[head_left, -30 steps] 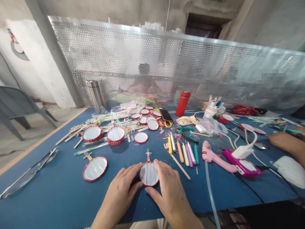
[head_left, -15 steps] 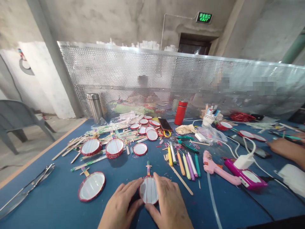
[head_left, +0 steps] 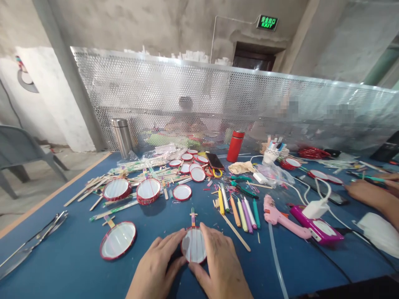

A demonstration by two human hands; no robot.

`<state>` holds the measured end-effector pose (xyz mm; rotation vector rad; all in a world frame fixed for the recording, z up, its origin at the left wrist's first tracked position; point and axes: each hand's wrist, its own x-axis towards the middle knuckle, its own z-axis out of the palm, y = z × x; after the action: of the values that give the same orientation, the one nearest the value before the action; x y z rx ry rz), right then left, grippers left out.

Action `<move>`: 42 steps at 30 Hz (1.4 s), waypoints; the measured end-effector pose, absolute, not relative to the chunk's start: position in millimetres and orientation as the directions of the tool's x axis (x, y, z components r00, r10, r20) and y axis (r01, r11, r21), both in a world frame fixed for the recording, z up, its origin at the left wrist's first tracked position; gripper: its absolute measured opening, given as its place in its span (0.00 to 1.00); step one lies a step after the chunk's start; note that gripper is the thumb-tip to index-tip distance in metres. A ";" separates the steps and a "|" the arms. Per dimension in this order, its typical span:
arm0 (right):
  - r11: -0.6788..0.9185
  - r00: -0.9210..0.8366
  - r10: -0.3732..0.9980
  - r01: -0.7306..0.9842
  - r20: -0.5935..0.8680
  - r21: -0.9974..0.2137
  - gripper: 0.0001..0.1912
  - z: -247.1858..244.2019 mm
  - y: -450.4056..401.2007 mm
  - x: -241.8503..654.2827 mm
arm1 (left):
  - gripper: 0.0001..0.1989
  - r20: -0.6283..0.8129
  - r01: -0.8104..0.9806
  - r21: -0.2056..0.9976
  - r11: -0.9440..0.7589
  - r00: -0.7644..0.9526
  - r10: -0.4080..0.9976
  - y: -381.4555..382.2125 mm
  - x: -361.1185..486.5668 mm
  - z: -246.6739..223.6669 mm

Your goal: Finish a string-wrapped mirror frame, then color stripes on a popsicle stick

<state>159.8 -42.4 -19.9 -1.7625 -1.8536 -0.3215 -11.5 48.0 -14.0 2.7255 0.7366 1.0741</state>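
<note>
A small toy banjo [head_left: 193, 246] lies at the front of the blue table, its round white face rimmed in red and crossed by thin strings. A coloured craft-stick neck with a short crosspiece points away from me. My left hand [head_left: 162, 261] curls round the left rim, thumb at the lower edge. On the other side my right hand [head_left: 220, 259] presses against the right rim and covers part of it. Left of my hands rests another toy banjo [head_left: 118, 241] with the same stick neck.
Further back are red-rimmed discs [head_left: 182, 192], craft sticks [head_left: 85, 190] and pliers [head_left: 245, 189]. Coloured pens [head_left: 235, 211], a pink glue gun [head_left: 283, 218] and a purple power strip [head_left: 316, 226] with cables lie right. Scissors-like metal tongs [head_left: 34, 245] lie left. Another person's arm [head_left: 370, 195] reaches in.
The view has shifted slightly, so the table's contents sit a little further left and higher. Both hands keep their hold on the toy banjo.
</note>
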 end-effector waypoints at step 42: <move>0.077 0.005 0.812 0.990 0.583 -0.116 0.28 -14.2 -42.7 151.0 | 0.18 0.465 0.458 0.308 -0.834 0.692 0.552 39.6 -11.7 -6.9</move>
<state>151.0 -42.7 -14.2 -1.7792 -1.8514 -0.4558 -11.7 39.6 -6.9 2.7330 0.8229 0.8336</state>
